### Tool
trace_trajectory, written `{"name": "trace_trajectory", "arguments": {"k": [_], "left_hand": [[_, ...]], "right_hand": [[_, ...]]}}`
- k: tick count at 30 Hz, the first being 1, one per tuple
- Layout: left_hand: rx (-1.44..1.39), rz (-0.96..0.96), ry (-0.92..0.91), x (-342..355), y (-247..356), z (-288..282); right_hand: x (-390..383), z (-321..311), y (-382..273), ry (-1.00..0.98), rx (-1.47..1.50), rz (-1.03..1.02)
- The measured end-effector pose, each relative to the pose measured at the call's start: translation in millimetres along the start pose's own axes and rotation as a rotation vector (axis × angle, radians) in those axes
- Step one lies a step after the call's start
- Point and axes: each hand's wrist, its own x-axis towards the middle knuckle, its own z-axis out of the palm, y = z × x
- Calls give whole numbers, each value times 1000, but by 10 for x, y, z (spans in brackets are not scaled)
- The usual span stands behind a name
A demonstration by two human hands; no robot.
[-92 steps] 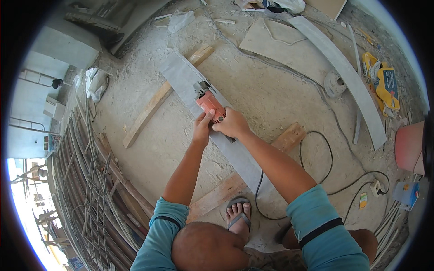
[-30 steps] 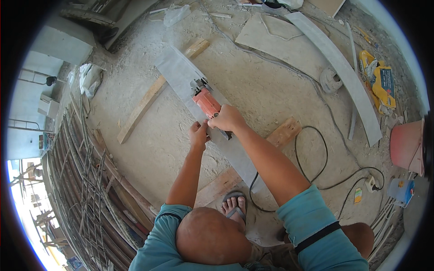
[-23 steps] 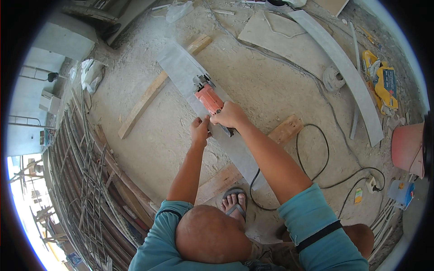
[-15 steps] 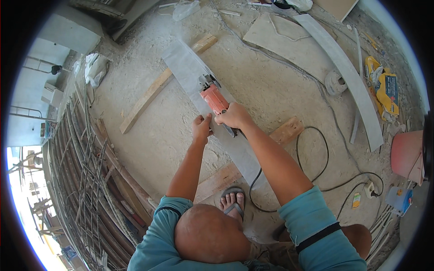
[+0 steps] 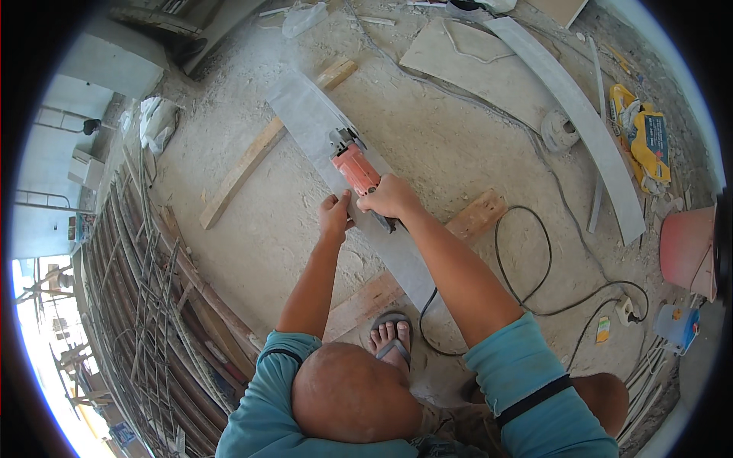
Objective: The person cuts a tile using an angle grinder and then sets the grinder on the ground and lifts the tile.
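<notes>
A long grey board (image 5: 309, 114) lies diagonally across two wooden planks (image 5: 244, 172). An orange power tool (image 5: 351, 160) with a metal cutting head rests on it, along a slit near the board's right side, with haze at the far end. My right hand (image 5: 388, 197) is wrapped round the rear of the tool's body. My left hand (image 5: 334, 214) is closed at the board's left edge, thumb on top, just left of the tool; its fingertips are partly hidden. A black cable (image 5: 538, 225) loops on the dusty floor to a power socket (image 5: 624, 311).
Rods and pipes (image 5: 145, 305) are piled at left. Along the right lie a curved grey strip (image 5: 565, 91), a yellow sack (image 5: 650, 141), a red bucket (image 5: 683, 248) and a clear blue-lidded container (image 5: 672, 328). A flat sheet (image 5: 473, 76) lies behind. My sandalled foot (image 5: 391, 343) is below the board.
Since the earliest frame my left hand has left the tool for the board's left edge. The haze above the board's far end has grown. Over the last second little else has moved.
</notes>
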Motion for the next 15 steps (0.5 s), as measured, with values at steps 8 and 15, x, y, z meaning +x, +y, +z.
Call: {"name": "trace_trajectory", "arguments": {"k": [8, 15], "left_hand": [[64, -43, -1, -263, -12, 81], [28, -37, -13, -219, -59, 78]], "right_hand": [[-21, -16, 44, -2, -1, 2], [-28, 42, 133, 45, -1, -10]]}}
